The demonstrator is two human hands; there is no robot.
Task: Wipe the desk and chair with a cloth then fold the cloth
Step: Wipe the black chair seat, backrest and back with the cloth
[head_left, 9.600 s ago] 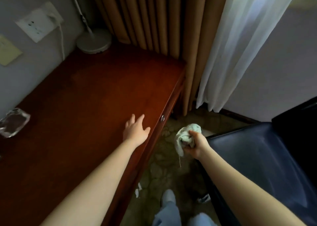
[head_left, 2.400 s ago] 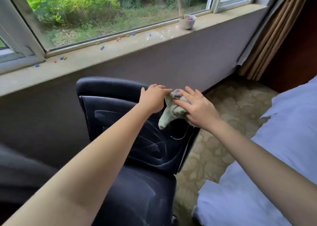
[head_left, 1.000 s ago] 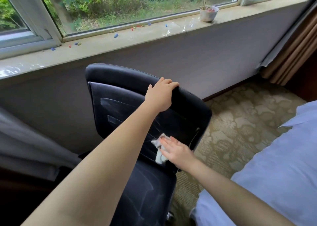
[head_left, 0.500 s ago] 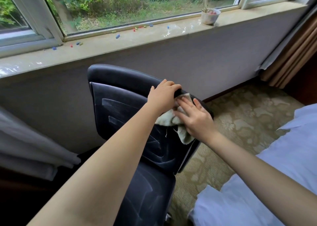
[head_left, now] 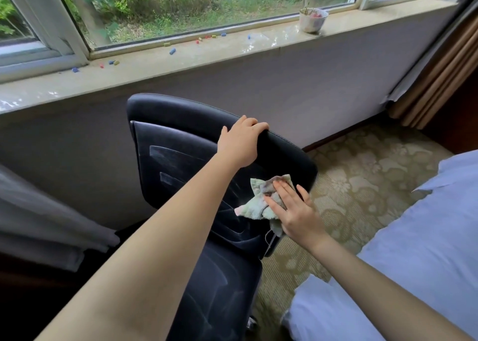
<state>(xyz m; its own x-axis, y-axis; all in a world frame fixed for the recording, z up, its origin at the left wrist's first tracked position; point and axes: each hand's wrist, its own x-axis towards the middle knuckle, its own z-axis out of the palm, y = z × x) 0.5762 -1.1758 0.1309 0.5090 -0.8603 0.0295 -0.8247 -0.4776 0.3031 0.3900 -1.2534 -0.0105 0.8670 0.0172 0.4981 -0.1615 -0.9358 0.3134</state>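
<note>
The left hand (head_left: 239,144) grips the chair (head_left: 181,159) top. The right hand (head_left: 292,208) lies flat, pressing the cloth (head_left: 254,207) on the backrest; broad overlapping strokes suit best.

Black chair (head_left: 181,144), pale green cloth (head_left: 254,207), beige floral-patterned carpet (head_left: 362,180), brown curtain (head_left: 439,82)

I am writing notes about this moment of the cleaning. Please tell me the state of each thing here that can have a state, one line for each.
cloth: crumpled, unfolded, pressed flat against the chair back
chair: upright, wipe streaks on back and seat
left hand: gripping the top edge of the chair back
right hand: open, palm pressing the cloth
cup: upright on the window sill
curtain: drawn aside
</note>
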